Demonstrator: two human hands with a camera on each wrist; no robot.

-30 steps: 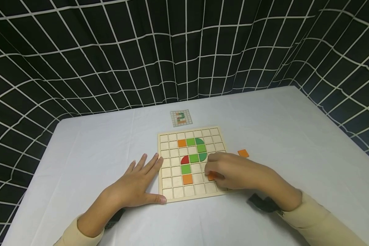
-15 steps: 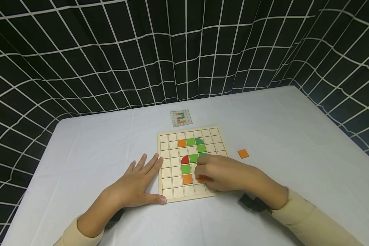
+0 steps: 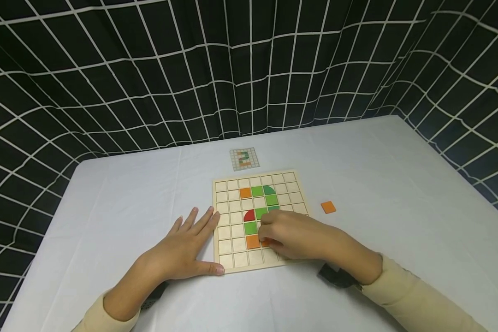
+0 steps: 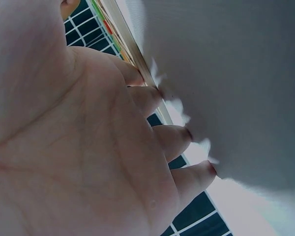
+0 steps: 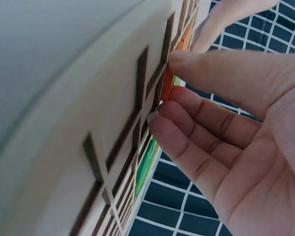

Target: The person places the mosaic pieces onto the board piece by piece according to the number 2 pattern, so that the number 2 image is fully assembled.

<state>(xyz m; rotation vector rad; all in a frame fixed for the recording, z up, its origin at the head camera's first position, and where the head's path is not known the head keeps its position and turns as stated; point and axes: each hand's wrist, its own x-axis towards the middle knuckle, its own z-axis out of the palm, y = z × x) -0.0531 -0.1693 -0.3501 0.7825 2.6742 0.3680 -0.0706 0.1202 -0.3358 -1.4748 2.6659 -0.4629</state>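
Observation:
A wooden grid board (image 3: 237,260) lies on the white table and bears green, red and orange tiles. My left hand (image 3: 182,256) rests spread at its left edge, fingertips and thumb touching the frame; the left wrist view shows those fingers (image 4: 174,140) straight along the border. Over the lower part of the board, my right hand (image 3: 296,235) pinches an orange square tile (image 3: 265,243) between thumb and fingers. That tile sits at the cell just right of another orange tile (image 3: 252,242). In the right wrist view the pinched orange tile (image 5: 168,83) is low at the grid, partly hidden by the fingertips.
One loose orange tile (image 3: 328,207) lies on the table right of the board. Behind the board is a small pattern card (image 3: 244,159) with a coloured figure on a grid. A dark curtain with white grid lines (image 3: 249,69) hangs beyond the table.
My right hand has moved left across the board with the orange tile, bringing it beside the other orange tile in the lower row. The left hand has stayed in place.

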